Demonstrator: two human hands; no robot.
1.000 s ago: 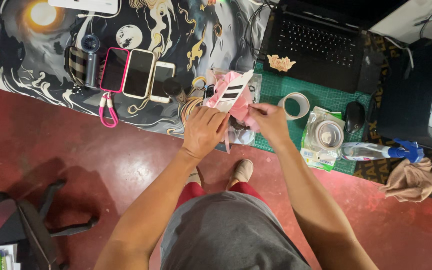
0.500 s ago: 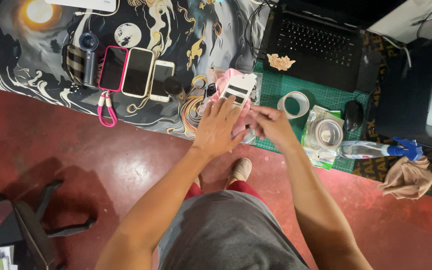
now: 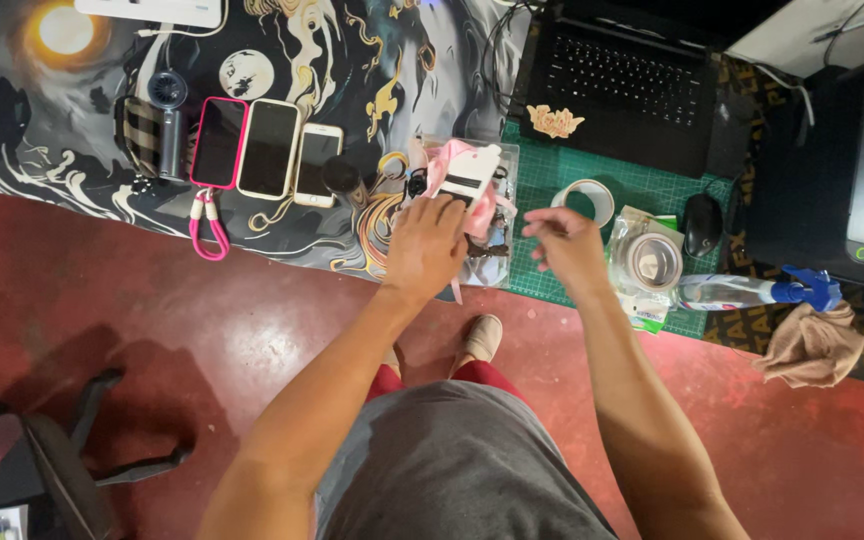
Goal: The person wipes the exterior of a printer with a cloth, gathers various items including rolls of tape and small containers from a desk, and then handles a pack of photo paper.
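My left hand [image 3: 424, 246] lies on a pink bundle [image 3: 479, 212] in a clear packet at the desk's front edge, fingertips on the lower edge of its white card with black stripes [image 3: 468, 181]. My right hand [image 3: 569, 248] hovers just right of the bundle over the green cutting mat [image 3: 544, 172]. Its fingers are loosely curled and apart from the bundle, with nothing visible in them.
Three phones [image 3: 267, 148], a pink lanyard [image 3: 206, 226] and a small fan [image 3: 164, 118] lie left on the patterned desk mat [image 3: 352, 60]. A tape roll [image 3: 585, 200], bagged tape [image 3: 648, 264], mouse [image 3: 702, 224], spray bottle [image 3: 750, 292], tan cloth [image 3: 812, 345] and laptop [image 3: 632, 90] sit right. A chair [image 3: 52, 460] stands lower left.
My right hand let go of the pink bundle and drew back to the right. My left hand pushed the striped card and bundle down onto the desk.
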